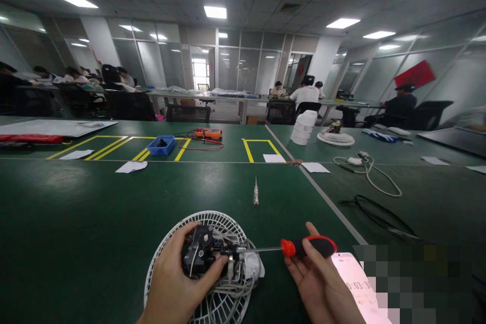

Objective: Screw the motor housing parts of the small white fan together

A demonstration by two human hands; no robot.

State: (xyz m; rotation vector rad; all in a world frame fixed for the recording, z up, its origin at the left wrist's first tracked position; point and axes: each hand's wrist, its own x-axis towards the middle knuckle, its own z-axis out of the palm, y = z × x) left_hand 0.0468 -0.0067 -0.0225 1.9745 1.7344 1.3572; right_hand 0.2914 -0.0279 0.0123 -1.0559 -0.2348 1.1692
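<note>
1. Currently left hand clamped round black motor unit, thumb and fingers on opposite sides.
2. Motor unit sits over white fan grille, cable bundled beside it.
3. Right hand holding red-black screwdriver by handle; shaft near level, tip at motor unit.
4. Small clear-handled driver lies beyond, on green table.

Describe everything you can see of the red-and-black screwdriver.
The screwdriver has a black handle with red trim and a red collar, apparently plastic, and a slim, straight, metallic-looking shaft. It lies nearly level across the picture, held between thumb and fingers of the right hand. Its shaft points leftward to the black fan motor unit gripped by the left hand; whether its tip sits in a screw is unclear.
</note>
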